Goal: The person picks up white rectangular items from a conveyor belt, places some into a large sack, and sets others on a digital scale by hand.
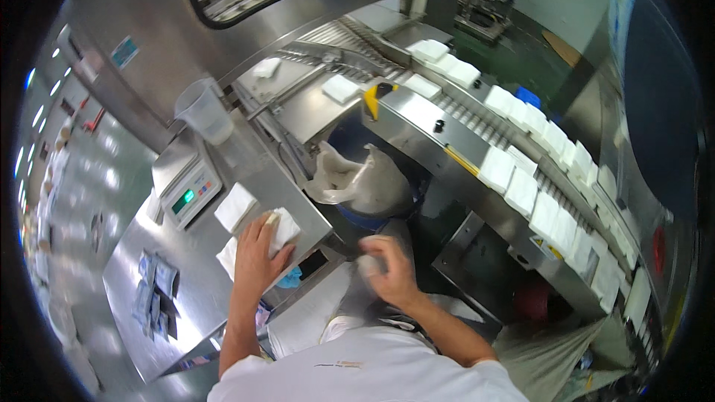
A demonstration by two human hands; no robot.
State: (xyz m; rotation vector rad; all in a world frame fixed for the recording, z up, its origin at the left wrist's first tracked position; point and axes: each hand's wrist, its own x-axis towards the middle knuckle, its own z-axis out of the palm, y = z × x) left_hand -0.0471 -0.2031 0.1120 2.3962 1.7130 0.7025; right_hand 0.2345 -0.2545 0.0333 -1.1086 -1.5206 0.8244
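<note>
Your left hand (257,253) presses a white packet (283,229) on the steel worktop (186,283); your right hand (389,268) hovers, blurred.

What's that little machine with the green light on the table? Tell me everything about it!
It is a small weighing scale, grey-white, with a flat square metal plate on top and a sloping front panel where a green display glows. Nothing rests on its plate. It stands on the steel table, below a clear plastic jug and beside a white square packet. Neither hand touches it.
</note>
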